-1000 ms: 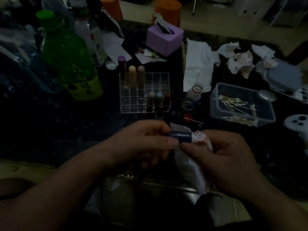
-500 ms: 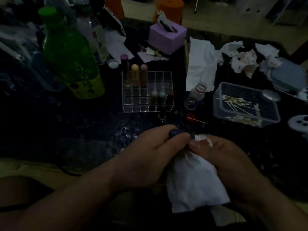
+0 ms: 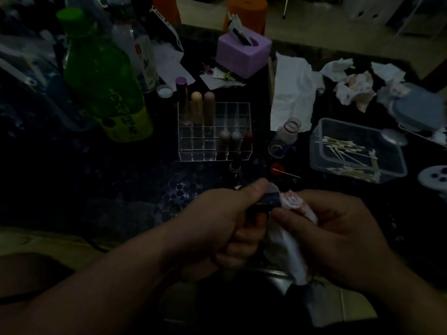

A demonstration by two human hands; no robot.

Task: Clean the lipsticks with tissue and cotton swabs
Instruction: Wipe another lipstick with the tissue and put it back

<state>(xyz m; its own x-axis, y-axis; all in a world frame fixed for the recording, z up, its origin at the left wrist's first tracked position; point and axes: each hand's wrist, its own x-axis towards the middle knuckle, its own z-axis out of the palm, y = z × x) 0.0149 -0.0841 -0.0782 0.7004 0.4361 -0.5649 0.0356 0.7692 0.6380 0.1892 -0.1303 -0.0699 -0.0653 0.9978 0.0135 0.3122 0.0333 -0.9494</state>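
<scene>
I am holding the dark lipstick [image 3: 268, 201] on the near side of the clear rack [image 3: 193, 146]. My left hand [image 3: 225, 221] is curling its grip round the barrel so the open end is facing the stained tissue [image 3: 296, 204]. My right hand [image 3: 338, 235] is pinching that tissue against the tip, wiping it, I judge. Cotton swabs [image 3: 350, 153] are lying right of the rack, within reach.

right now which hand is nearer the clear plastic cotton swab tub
Right. The right hand is in front of the clear plastic tub; the left hand is farther left.
</scene>
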